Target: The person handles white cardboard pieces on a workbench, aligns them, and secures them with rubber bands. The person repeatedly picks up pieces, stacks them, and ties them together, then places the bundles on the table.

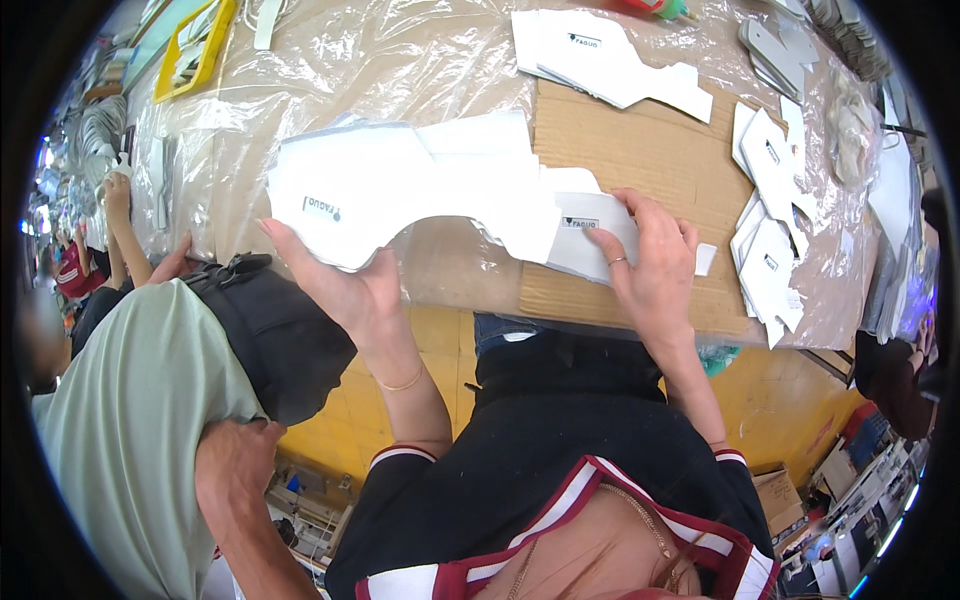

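A stack of white flat cut pieces (370, 185), shaped with a curved notch and bearing a small dark printed mark, is held above the table. My left hand (350, 290) grips its lower left edge, thumb on top and fingers beneath. At the stack's right end, my right hand (655, 260) pinches a greyish-white cut piece (578, 245) with a similar mark, thumb on its face. That piece overlaps the stack, and whether it is separate underneath is hidden. Below my right hand lies a brown cardboard sheet (620, 130).
More white pieces lie at the far edge of the cardboard (600, 60) and in overlapping piles (770, 250) to the right. Clear plastic film (420, 70) covers the table. A yellow tray (212, 50) is at the far left. A person in a green shirt (150, 390) and black cap is close on my left.
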